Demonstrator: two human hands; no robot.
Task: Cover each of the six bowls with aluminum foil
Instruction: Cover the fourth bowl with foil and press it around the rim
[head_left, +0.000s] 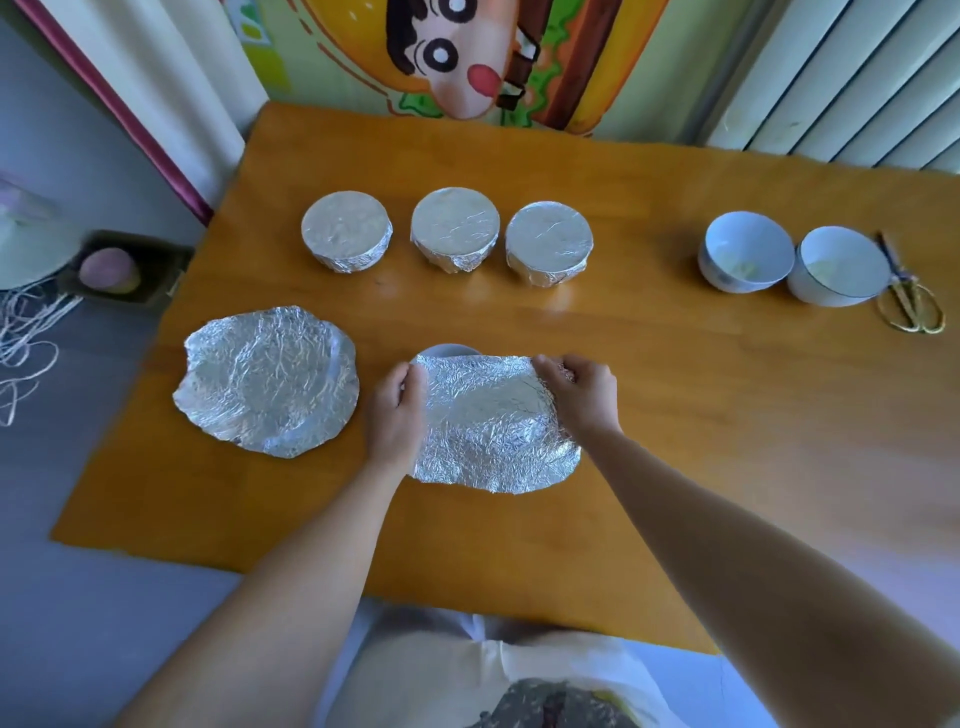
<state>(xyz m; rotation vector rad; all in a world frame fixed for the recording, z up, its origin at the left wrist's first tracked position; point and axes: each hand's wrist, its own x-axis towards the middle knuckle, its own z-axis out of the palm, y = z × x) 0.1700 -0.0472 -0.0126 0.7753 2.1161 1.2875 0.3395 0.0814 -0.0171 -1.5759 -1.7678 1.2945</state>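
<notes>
Scissors (910, 296) on wooden table (675, 415); cartoon poster (457, 57) behind.

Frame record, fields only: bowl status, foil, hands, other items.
covered bowls: three in the far row, left, middle, right
open bowls: two, side by side at far right
fourth bowl: only its far rim shows beyond the held foil sheet
left hand: grips the sheet's left edge
right hand: grips the sheet's right edge
spare foil sheet: flat on the table, left of the hands
scissors: right of the open bowls

Home: cartoon picture (457, 57), curtain (156, 78) (pink-edged), wooden table (675, 415).
</notes>
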